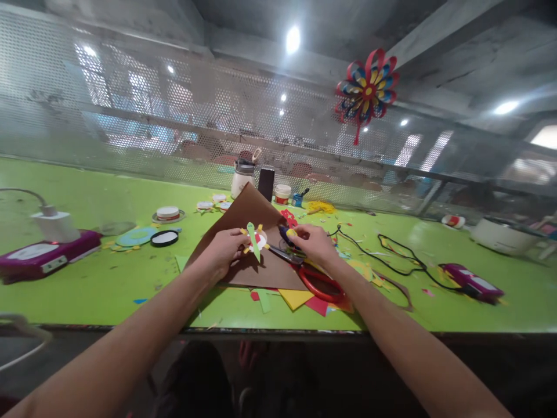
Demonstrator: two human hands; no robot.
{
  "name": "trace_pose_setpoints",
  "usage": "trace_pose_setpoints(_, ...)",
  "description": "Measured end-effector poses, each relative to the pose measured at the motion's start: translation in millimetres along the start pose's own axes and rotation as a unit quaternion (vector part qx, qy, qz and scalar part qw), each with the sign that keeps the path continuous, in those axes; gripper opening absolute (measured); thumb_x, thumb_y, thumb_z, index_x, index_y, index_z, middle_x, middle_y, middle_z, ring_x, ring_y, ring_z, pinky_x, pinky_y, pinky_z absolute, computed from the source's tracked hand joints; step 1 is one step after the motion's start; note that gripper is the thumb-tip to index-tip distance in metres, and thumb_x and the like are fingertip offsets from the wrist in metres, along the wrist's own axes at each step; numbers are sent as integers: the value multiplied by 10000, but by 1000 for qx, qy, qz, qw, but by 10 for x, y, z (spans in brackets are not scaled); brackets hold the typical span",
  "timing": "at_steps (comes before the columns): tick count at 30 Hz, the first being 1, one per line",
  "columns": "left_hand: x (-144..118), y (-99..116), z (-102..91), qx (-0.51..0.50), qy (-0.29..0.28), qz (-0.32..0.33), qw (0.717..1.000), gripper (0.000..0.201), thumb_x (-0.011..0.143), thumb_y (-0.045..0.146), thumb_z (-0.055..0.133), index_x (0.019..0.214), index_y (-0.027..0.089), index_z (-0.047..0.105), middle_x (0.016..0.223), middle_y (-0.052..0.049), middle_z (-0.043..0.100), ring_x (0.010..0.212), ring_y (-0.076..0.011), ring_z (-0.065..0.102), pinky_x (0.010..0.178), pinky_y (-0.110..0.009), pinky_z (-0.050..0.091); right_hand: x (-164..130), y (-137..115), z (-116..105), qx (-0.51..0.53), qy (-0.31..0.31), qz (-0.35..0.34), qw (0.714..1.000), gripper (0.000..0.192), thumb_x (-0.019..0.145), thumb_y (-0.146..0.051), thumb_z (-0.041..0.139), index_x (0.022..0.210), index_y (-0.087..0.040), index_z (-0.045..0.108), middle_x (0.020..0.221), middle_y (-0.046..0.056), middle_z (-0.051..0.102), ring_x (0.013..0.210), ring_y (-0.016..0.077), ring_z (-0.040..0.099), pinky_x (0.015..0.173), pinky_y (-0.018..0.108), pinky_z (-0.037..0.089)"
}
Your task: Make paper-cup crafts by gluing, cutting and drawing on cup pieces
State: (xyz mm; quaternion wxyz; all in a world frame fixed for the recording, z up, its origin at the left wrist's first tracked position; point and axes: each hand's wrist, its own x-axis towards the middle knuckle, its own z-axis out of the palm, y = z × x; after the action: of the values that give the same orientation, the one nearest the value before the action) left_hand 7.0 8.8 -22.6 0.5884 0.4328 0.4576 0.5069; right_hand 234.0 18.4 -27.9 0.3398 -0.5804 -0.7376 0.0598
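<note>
Left hand (224, 247) pinching paper ornament (256, 239), right hand (314, 244) around small yellow piece (290, 233)

Green worktable (108, 278), perforated metal screen (174, 116) behind, ceiling lights (293, 39) overhead.

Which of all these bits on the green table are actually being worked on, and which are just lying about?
In use:
- left hand holding the paper craft
- right hand on a small dark and yellow piece
- brown sheet underneath

Lying about:
- red scissors
- paper scraps
- tape rolls
- jar
- purple devices
- cables
- pinwheel on the mesh
</note>
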Motion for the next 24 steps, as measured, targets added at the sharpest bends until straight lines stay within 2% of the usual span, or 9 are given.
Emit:
trace_pose_setpoints(3,42,10,-26,24,24,-11,999,269,959,321,633,1163,145,638,1113,-78,679,898,-189,679,756,-368,596,40,-53,55,-66,-55,-7,996,231,970,-354,639,1085,-156,668,1081,59,693,940,194,678,845,404,572)
trace_pose_setpoints(6,63,14,-23,32,38,-13,999,296,955,328,636,1193,152,631,1160,-88,670,947,-207,677,792,-395,594,113,-196,112,-118,-80,-17,990,280,972,-349,633,1186,-169,646,1232,91,653,1075,235,651,925,458,550)
trace_pose_setpoints(8,59,20,-10,36,37,-13,999,224,949,292,646,1115,141,651,1076,-65,685,867,-178,677,735,-353,593,186,-299,153,-136,-91,-20,986,311,969,-345,639,1223,-165,633,1279,106,632,1117,251,637,949,474,540)
trace_pose_setpoints(11,30,36,6,37,41,-3,998,20,906,105,639,910,111,657,856,-21,684,672,-111,633,618,-245,552,300,-389,180,-134,-104,-23,985,330,965,-342,645,1242,-164,624,1289,111,626,1113,252,639,940,470,546)
trace_pose_setpoints(12,19,41,8,37,43,1,998,70,879,44,621,861,103,652,796,-19,678,624,-96,616,595,-219,535,331,-388,168,-124,-106,-24,986,330,967,-344,643,1245,-167,622,1284,107,628,1104,249,642,932,467,551)
trace_pose_setpoints(15,3,53,-1,41,46,7,998,115,840,-5,591,812,91,650,712,-32,668,567,-87,604,557,-192,512,395,-269,35,-76,-90,-16,993,319,974,-349,632,1241,-175,623,1262,95,638,1072,238,654,906,454,563)
trace_pose_setpoints(19,69,120,-21,75,44,4,996,80,875,46,616,824,102,642,701,-3,640,560,-85,583,548,-202,511,488,72,-282,8,-29,38,999,295,985,-346,615,1232,-185,630,1260,93,641,1047,223,659,888,430,572)
trace_pose_setpoints(21,152,204,-16,107,28,4,994,41,917,156,653,904,117,655,794,2,657,619,-102,605,570,-236,532,552,240,-419,53,-2,75,996,321,978,-346,627,1248,-173,617,1244,94,644,1026,223,666,864,427,580)
trace_pose_setpoints(24,349,338,21,153,18,14,988,181,942,274,655,1057,135,660,1005,-48,686,806,-159,666,692,-323,583,610,424,-526,120,42,113,985,345,975,-350,631,1268,-169,604,1250,96,639,1032,229,665,861,432,581)
